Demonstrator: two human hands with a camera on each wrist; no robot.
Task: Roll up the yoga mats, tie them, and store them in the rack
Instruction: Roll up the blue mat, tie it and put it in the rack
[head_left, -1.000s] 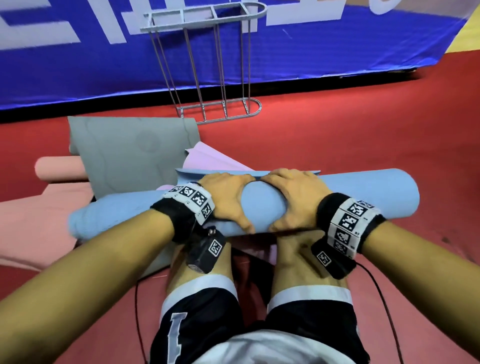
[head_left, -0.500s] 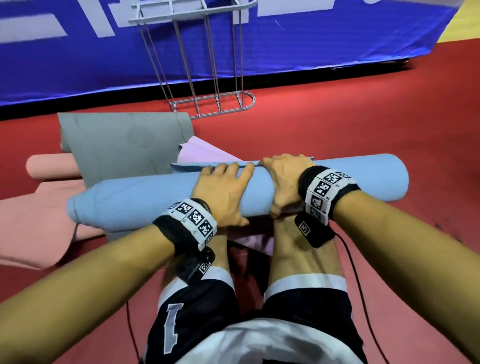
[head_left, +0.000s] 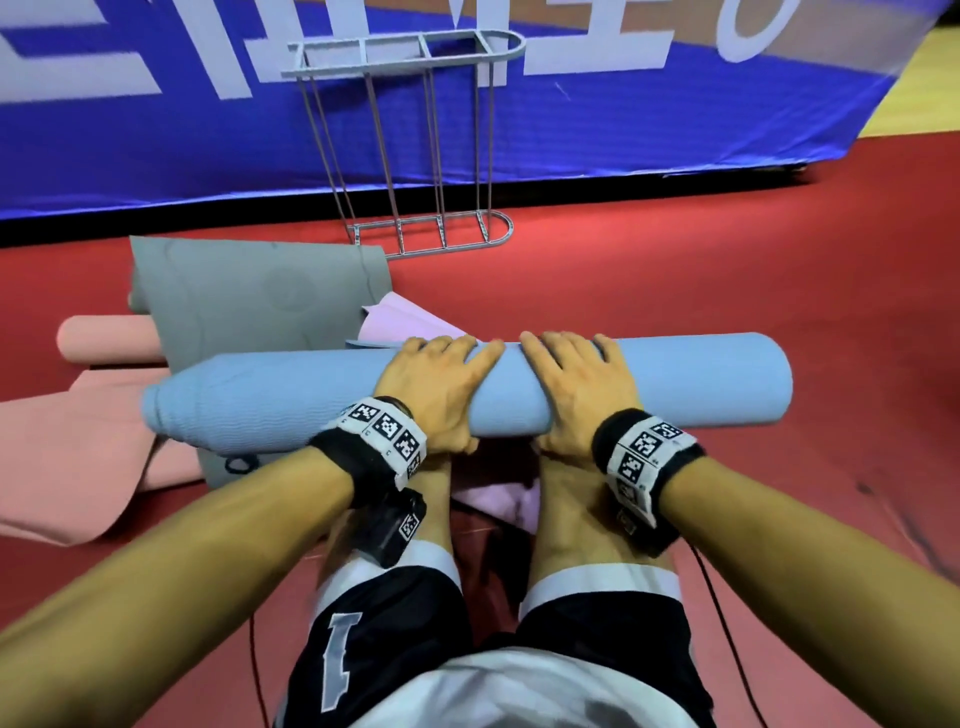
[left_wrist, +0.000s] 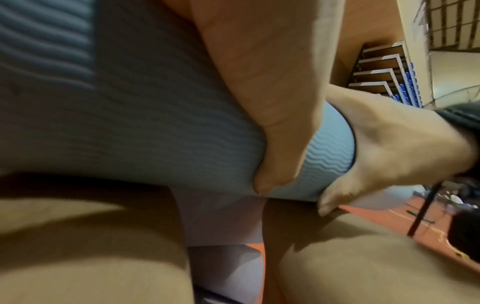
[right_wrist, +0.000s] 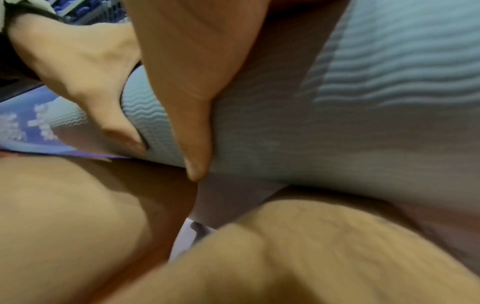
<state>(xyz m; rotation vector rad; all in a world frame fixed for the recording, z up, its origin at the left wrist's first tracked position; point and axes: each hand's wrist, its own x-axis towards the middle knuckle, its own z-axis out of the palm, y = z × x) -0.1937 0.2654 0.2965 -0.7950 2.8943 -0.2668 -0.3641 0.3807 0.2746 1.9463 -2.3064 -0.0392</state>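
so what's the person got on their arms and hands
Both forearms are bare, with no sleeves or gloves. The left hand and right hand each have a black wristband wrapped in white square-code markers, with a small black camera box underneath and a thin dark cable.

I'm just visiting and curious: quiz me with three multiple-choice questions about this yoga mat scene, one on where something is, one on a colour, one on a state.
1. Where does the metal rack stand?
A. Beyond the mats, before the blue banner
B. On the person's lap
C. At the far right edge

2. What colour is the mat under both hands?
A. Grey
B. Light blue
C. Pink

3. What state is the rack in?
A. Holding two mats
B. Tipped on its side
C. Upright, no mat in it

Answers:
1 A: the rack rises from the red floor in front of the banner.
2 B: the left hand and right hand press on the light blue mat, thumbs tucked beneath.
3 C: only bare bars show between its top and base frames.
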